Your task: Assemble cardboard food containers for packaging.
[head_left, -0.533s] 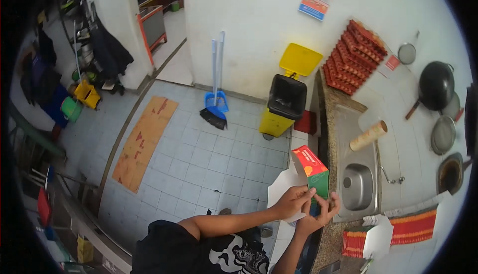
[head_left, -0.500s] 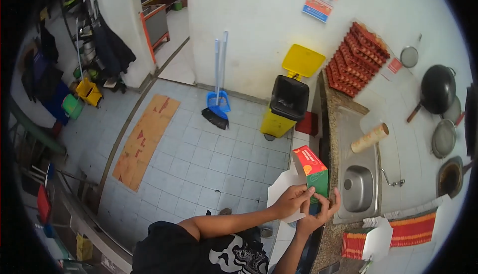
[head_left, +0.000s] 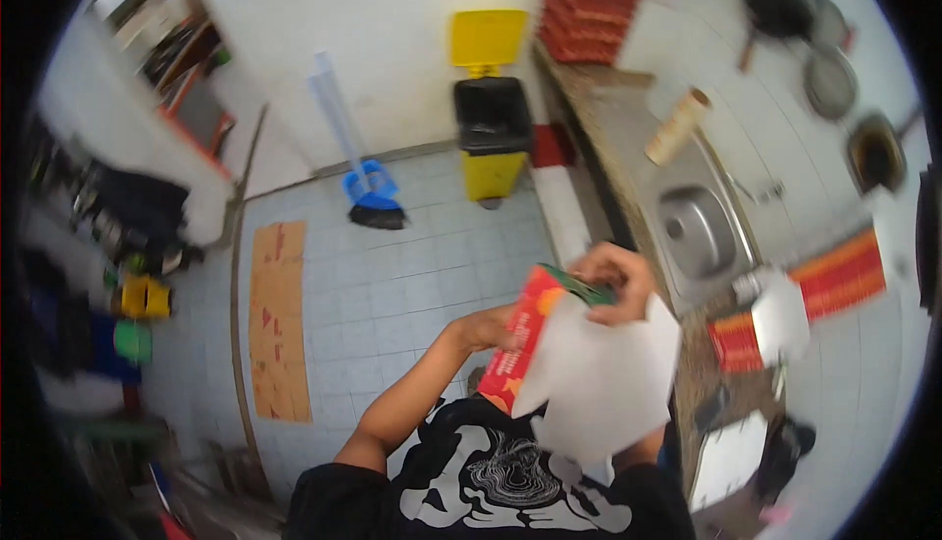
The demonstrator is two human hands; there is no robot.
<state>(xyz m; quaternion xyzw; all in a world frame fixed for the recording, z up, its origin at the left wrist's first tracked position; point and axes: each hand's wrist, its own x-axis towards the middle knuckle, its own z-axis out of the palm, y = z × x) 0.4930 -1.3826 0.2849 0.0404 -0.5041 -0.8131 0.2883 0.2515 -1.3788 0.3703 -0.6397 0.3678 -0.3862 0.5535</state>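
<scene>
A folding paper food box (head_left: 599,373), red and green outside and white inside, is held in front of my chest with its large white flaps spread toward me. My left hand (head_left: 491,329) is closed on its red side panel, the thumb lying on the printed face. At the far green edge my right hand (head_left: 625,280) pinches a green flap between thumb and bent fingers. The white flaps cover part of my right forearm.
On the right, a stone counter holds a steel sink (head_left: 697,231), a roll (head_left: 677,126), stacked flat red-and-white boxes (head_left: 736,342) and red egg trays (head_left: 592,5). A yellow pedal bin (head_left: 491,172), broom (head_left: 376,214) and cardboard sheet (head_left: 278,329) stand or lie on the floor.
The box has been turned and brought nearer my body, so its white inside now shows. My left hand has shifted to the red side, my right to the green end. The view has swung.
</scene>
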